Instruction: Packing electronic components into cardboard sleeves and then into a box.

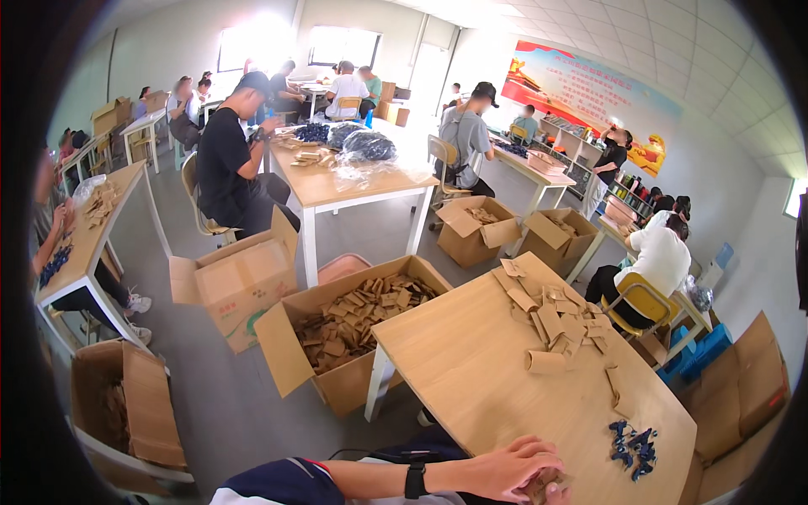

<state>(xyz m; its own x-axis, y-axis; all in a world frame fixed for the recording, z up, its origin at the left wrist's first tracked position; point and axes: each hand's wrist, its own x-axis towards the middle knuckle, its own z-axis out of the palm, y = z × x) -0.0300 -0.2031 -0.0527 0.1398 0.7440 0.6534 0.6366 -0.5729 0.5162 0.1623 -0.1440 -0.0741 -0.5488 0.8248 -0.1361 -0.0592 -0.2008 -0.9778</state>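
We rested our left hand (513,467) at the near edge of the table (471,370), fingers curled narrowly over a small cardboard piece (541,486). Whether it was truly gripped, we could not tell. Our right hand was out of view. Blue clips (633,446) lay near the table's right edge, and a pile of cardboard pieces (555,318) lay toward its far corner.

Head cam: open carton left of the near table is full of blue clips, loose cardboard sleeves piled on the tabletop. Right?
Not quite. In the head view the open carton holds brown cardboard pieces, not blue clips; the blue clips lie on the near table. The cardboard sleeves are piled on the tabletop.
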